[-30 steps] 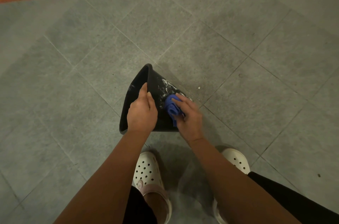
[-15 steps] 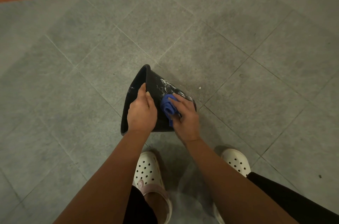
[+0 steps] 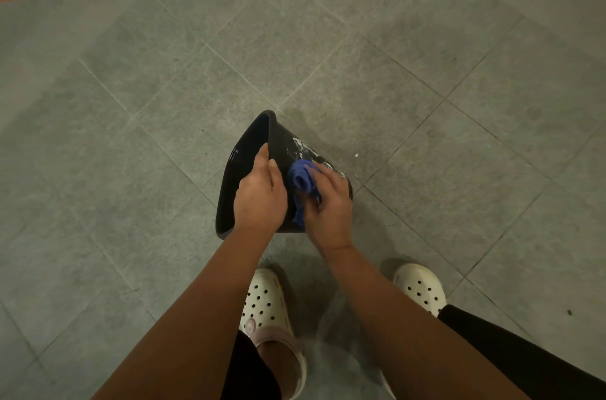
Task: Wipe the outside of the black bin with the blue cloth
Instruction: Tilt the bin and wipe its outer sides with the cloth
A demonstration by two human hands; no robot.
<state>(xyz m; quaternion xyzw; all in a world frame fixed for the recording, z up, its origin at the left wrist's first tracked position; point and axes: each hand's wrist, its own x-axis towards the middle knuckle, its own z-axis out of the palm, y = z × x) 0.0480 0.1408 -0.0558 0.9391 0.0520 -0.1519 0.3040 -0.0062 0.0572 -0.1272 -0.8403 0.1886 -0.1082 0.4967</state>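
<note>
Left hand (image 3: 260, 199) grips the black plastic bin (image 3: 282, 144) by its rim; at three o'clock, right hand (image 3: 329, 203) clutches crumpled blue cloth (image 3: 303, 180).

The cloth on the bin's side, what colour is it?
Blue. The right hand holds the cloth against the black bin; the head view shows it best.

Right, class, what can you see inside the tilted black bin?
Only a strip of the black bin's dark, glossy inner wall shows, nothing lying on it. The left hand gripping the rim covers part of the opening; the bottom is hidden.
</note>
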